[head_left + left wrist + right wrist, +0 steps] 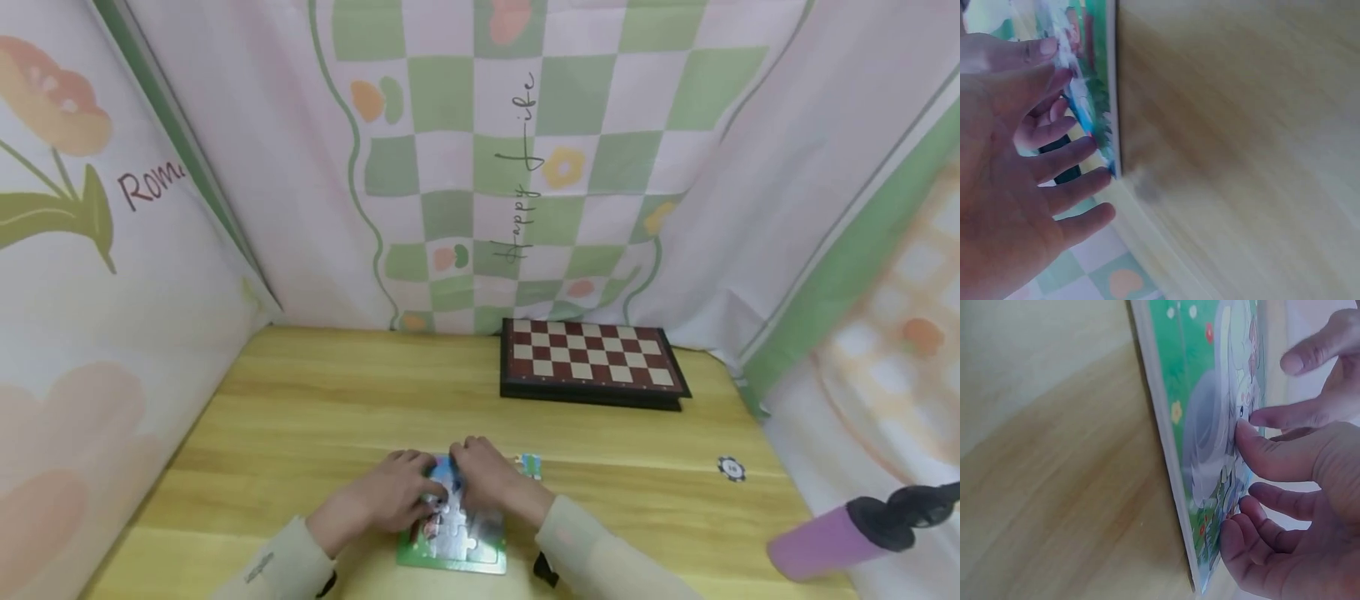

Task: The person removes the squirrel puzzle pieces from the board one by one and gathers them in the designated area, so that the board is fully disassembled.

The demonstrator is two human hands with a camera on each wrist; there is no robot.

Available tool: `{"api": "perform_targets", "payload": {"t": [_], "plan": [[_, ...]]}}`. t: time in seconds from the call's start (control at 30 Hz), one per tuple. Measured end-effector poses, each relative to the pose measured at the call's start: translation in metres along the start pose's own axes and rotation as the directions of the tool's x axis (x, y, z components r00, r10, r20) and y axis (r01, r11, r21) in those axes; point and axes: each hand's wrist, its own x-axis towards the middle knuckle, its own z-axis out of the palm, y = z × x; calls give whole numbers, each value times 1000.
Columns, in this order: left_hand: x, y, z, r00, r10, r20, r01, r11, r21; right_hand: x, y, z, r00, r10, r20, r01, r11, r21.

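Observation:
A jigsaw puzzle (450,546) with a green border lies flat on the wooden table, its picture partly covered by both hands. My left hand (397,492) reaches over its left side. In the left wrist view the fingers (1075,190) are spread and nearly straight, some near the puzzle's edge. My right hand (483,475) is over the upper right part. Seen from the right wrist, its thumb and bent fingertips touch the puzzle face, apart from each other, with no held piece visible between them. A small colourful piece (531,465) shows beyond the right hand.
A folded chessboard box (592,358) stands at the back of the table (330,392). Towards the right lie a round black-and-white chip (731,469) and a purple bottle (821,546) with a black lid. Printed curtains (450,167) enclose the back and sides.

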Motion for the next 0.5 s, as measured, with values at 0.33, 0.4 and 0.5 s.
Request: {"api": "perform_targets", "payload": {"t": [0.33,0.4,0.5], "plan": [[2,7,-13,987,-27,156,38,997,-68,-1,-2,-6,999,9,40,-11,998,57],[2,8,-15,982,-43,184,57,996,-75,-2,-4,-6,1000,14,25,-15,999,29],[5,11,-18,977,-55,204,72,994,-78,-3,-5,-5,1000,21,0,-21,1000,-8]]}}
